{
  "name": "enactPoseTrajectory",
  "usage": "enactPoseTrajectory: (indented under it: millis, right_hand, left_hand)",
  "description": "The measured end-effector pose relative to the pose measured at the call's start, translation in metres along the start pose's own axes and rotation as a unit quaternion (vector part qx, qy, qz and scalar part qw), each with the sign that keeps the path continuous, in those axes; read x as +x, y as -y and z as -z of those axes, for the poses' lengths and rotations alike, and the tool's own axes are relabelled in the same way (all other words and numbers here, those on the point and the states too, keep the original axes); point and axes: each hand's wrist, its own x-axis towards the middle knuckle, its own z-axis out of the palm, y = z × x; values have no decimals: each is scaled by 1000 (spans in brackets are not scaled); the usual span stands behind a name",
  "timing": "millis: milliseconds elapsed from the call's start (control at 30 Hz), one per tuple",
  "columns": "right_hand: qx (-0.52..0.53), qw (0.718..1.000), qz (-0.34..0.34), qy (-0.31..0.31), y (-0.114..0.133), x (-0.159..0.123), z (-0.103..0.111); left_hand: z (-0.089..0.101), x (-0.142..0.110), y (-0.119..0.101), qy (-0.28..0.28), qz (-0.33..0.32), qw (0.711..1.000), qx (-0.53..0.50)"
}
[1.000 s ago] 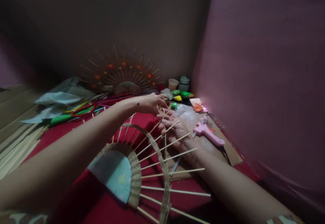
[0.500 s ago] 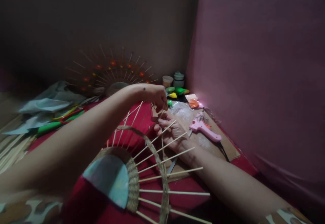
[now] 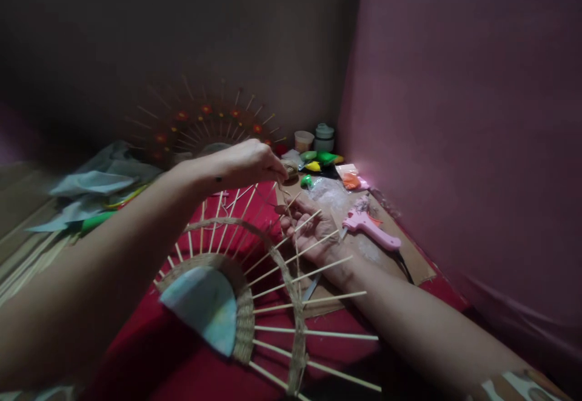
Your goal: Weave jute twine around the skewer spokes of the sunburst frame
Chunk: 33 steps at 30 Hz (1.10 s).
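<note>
A half-round woven piece with a pale blue centre fills the lower middle. Thin wooden sticks fan out from it, crossed by a curved band of braided twine. My left hand is above the far sticks, fingers pinched on a thin strand of twine. Palm up, my right hand lies under the right-hand stick ends, its curled fingers closed around one stick; the exact hold is partly hidden. A small dark oval thing sits at its fingertips.
A pink glue gun lies on cardboard to the right. Behind are clay packets, a cup and a jar. A flowered stick fan leans at the back wall. Pale cloth lies left.
My left hand has shifted left and up, away from my right hand, drawing the twine between them. The view has moved slightly; my right hand stays by the same sticks.
</note>
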Motion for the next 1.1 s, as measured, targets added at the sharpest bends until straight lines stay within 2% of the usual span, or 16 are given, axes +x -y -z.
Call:
enactPoseTrajectory:
  millis: [100,233,367,600,700,833,933,1100]
  right_hand:
    - [165,977,-131,3,3,-2,-2]
    - [217,963,-160,21,5,-6,-3]
    - [215,967,-132,37,2,-6,-2]
    - [180,977,-116,8,-2,-3,-2]
    - [166,979,-117,6,-3,-1,-1]
    - [151,979,-137,4,-5,2,2]
    - [149,975,-160,38,-7,3,4]
    - [85,954,-254,136,-7,4,1]
  left_hand:
    - [-9,-13,15,-20,13,1000,-8]
    - [-18,-25,27,1,44,997,-62]
    - [-21,-32,30,25,74,983,-166]
    - [-27,-45,33,23,52,977,-207]
    - [-29,-53,39,9,61,972,-225]
    - [-32,-60,44,-32,105,962,-248]
    - [-40,-60,48,-65,93,974,-195]
    - [-53,-58,56,-101,56,983,-142]
